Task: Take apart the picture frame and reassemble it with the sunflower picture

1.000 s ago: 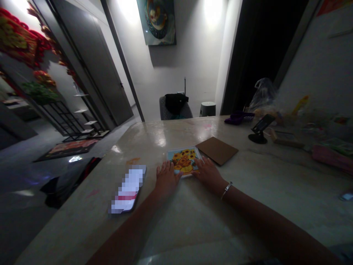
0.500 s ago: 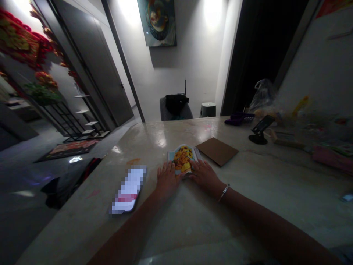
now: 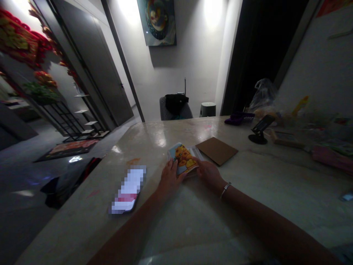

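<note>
A small sheet printed with yellow flowers (image 3: 183, 156) lies tilted over a pale, clear-edged piece on the pale stone table (image 3: 176, 228). My left hand (image 3: 169, 176) rests on the sheet's lower left side, its fingers apart and nothing gripped. With its fingers closed, my right hand (image 3: 208, 175) pinches the sheet's lower right edge, and a bracelet circles that wrist. What lies under the sheet is mostly hidden.
A brown square board (image 3: 217, 151) lies just right of the sheet. To the left is a blurred-out phone (image 3: 129, 189). A black phone stand (image 3: 260, 130), a purple item (image 3: 239, 118) and plastic bags (image 3: 263, 97) are at the back right.
My right hand has gone from lying flat to pinching the sheet's edge. The printed sheet has turned and its right side has lifted, showing more of the pale piece beneath.
</note>
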### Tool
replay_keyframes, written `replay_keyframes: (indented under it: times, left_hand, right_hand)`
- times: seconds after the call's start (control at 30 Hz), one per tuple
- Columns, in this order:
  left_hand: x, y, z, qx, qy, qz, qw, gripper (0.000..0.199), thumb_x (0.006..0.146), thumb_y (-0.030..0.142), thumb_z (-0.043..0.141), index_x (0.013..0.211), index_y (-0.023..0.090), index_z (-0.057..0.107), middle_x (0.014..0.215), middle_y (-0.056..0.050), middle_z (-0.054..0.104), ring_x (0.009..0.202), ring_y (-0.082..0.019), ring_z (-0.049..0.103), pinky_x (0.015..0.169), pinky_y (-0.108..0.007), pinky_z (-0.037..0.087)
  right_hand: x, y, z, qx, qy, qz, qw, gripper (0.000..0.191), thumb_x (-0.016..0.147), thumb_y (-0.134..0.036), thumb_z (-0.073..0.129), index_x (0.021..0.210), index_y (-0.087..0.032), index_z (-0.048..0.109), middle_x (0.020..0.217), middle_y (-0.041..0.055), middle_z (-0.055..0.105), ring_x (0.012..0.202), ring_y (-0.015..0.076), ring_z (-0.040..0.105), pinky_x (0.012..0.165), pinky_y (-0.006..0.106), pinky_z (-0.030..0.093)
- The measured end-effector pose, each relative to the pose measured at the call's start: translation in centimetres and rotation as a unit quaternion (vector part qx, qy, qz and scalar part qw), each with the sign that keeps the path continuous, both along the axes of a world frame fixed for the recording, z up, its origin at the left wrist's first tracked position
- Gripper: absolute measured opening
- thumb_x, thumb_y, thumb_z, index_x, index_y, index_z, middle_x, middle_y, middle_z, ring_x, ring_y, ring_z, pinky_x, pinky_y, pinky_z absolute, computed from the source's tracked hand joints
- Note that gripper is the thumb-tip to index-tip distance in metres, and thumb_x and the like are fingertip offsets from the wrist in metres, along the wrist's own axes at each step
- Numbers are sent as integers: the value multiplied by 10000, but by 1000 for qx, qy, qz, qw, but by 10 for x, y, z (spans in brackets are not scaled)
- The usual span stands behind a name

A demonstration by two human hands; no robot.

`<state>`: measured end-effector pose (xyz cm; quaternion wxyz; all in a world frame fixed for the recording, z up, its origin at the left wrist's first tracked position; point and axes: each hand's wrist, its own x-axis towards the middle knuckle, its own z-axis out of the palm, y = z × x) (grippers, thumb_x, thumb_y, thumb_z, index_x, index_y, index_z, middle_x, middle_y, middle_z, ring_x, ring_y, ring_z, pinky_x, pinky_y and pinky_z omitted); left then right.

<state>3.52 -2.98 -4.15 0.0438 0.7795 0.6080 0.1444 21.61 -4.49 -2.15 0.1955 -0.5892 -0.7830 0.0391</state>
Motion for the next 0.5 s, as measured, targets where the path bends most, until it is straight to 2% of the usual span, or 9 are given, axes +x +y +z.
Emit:
replay_keyframes:
  times: [0.1,0.17,0.2,0.27,0.33,0.43,0.5]
  left_hand:
    - [-5,7,-12,14,-43,7,999,596,829,360,381,1336,70,259,1433,-192,224,1324,-268,190,1044,-427,262]
    - [-8,10,-17,17,-48,2,999,566,822,303,372,1333,85,263,1426,-172,257,1321,-254,207,1048,-419,268]
    - [-9,11,-17,15,-42,-1,999,541,822,280,361,1322,90,286,1417,-164,283,1317,-252,220,1049,-420,270]
    - [-10,10,-15,7,-15,-7,1000,477,823,245,345,1276,99,365,1392,-149,336,1310,-256,241,1048,-430,274]
    - [-11,8,-10,0,14,-12,1000,420,821,217,342,1214,112,446,1370,-137,376,1304,-259,255,1045,-431,278]
    - [-10,5,-2,6,35,-19,999,387,826,209,351,1175,113,489,1349,-134,401,1288,-250,289,1049,-402,278]
    - [-8,4,2,15,36,-23,999,374,829,220,360,1152,98,506,1319,-142,431,1260,-242,335,1049,-381,276]
  right_hand:
    - [5,4,-3,-10,108,-28,994,462,788,-137,351,1240,-180,431,966,88,655,821,194,602,715,285,440]
    - [9,10,-7,-14,226,-48,973,406,784,-146,344,1166,-164,477,990,94,643,837,189,601,722,294,456]
    - [10,13,-8,-20,293,-63,954,378,778,-156,348,1128,-155,493,991,97,638,837,189,601,718,301,466]
    - [12,19,-11,-50,428,-95,898,335,765,-186,366,1068,-144,503,972,98,630,808,188,604,681,315,488]
    - [12,22,-11,-104,549,-102,823,297,749,-194,391,1022,-150,500,941,79,628,764,176,609,649,314,502]
    - [7,19,-9,-212,683,-70,695,206,725,-138,436,918,-167,500,827,29,634,665,127,608,628,262,505]
    - [2,13,-6,-284,726,-39,625,149,718,-105,481,853,-166,497,746,11,631,612,104,604,615,230,503]
